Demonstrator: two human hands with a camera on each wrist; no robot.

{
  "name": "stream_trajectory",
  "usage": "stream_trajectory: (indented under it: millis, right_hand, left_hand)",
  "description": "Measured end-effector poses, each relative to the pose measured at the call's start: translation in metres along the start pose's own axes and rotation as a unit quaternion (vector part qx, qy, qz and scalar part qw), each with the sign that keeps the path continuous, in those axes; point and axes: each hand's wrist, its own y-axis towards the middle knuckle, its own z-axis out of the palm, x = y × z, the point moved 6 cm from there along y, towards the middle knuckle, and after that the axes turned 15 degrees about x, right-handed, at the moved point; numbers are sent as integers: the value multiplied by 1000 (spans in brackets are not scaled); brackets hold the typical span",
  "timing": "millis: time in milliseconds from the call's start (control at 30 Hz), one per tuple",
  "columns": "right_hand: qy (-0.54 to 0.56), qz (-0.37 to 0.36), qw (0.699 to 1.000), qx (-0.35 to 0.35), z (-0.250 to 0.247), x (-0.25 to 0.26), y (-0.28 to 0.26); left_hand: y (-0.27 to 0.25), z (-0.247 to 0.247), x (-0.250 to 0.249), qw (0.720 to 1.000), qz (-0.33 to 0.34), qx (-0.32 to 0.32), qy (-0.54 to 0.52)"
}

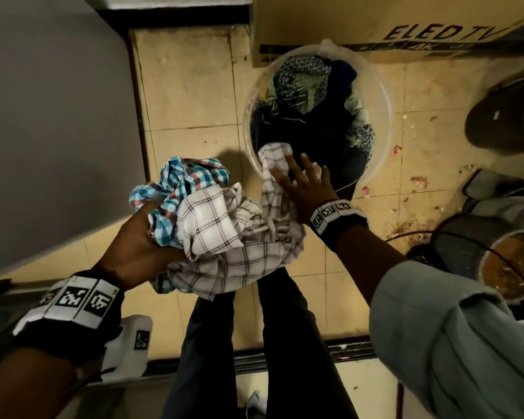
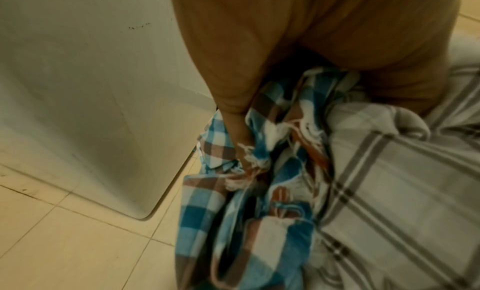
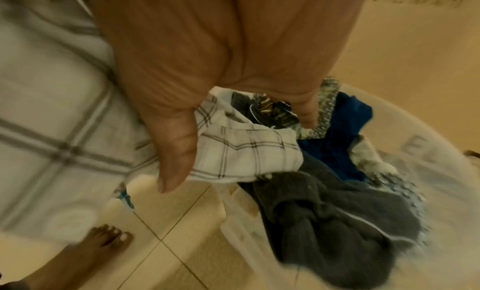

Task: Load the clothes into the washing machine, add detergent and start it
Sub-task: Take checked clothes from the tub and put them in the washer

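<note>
Our left hand (image 1: 133, 243) is squeezing two soft, crumpled shirts (image 1: 212, 225), one blue, one white. Our right hand (image 1: 303, 186), fingers spread, is touching the white one over the round clear tub (image 1: 384, 95) of clothes.

blue plaid cloth (image 1: 185, 189) + white checked cloth (image 1: 230, 237): bunched, lifted | dark clothes (image 1: 312, 128): in clear tub (image 1: 384, 116), 1 o'clock

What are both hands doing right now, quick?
Left hand: closed, gripping the blue checked cloth and white checked cloth.
Right hand: open, fingers spread, touching the white checked cloth over the tub.
</note>
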Motion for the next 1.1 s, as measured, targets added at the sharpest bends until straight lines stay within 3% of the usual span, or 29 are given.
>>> stream_trajectory:
  millis: [100, 233, 300, 333, 400, 500, 633, 733, 867, 967, 1000, 1100]
  right_hand:
    - [-28, -33, 997, 63, 0, 11, 19]
    - [30, 40, 997, 67, -12, -17, 19]
    - [163, 85, 981, 57, -15, -41, 9]
    - [265, 102, 958, 38, -16, -54, 1]
    - [458, 123, 877, -77, -27, -76, -27]
    - [620, 123, 740, -230, -42, -95, -77]
    - [757, 90, 593, -259, -55, -88, -134]
    - [850, -20, 474, -227, -66, -45, -163]
    - [884, -121, 420, -168, -87, 18, -189]
    - [897, -171, 372, -164, -104, 38, -224]
    - [890, -183, 378, -179, -109, 39, -236]
    - [841, -108, 461, -261, -115, 40, -259]
  left_hand:
    - [2, -1, 8, 999, -32, -8, 17]
    - [7, -3, 10, 998, -50, -12, 36]
    - [11, -1, 2, 999, -38, -26, 10]
    - [14, 2, -2, 999, -32, -34, -15]
    - [21, 7, -9, 996, -32, -53, -62]
    - [32, 14, -14, 992, -51, -88, -73]
    - [34, 26, -36, 991, -46, -102, -75]
    - [19, 36, -70, 990, -19, -107, -88]
    - [-16, 41, -112, 987, 31, -122, -95]
    - [-51, 36, -137, 980, 58, -154, -113]
    - [-60, 35, -143, 978, 63, -162, -117]
    - [-93, 32, -165, 967, 96, -178, -155]
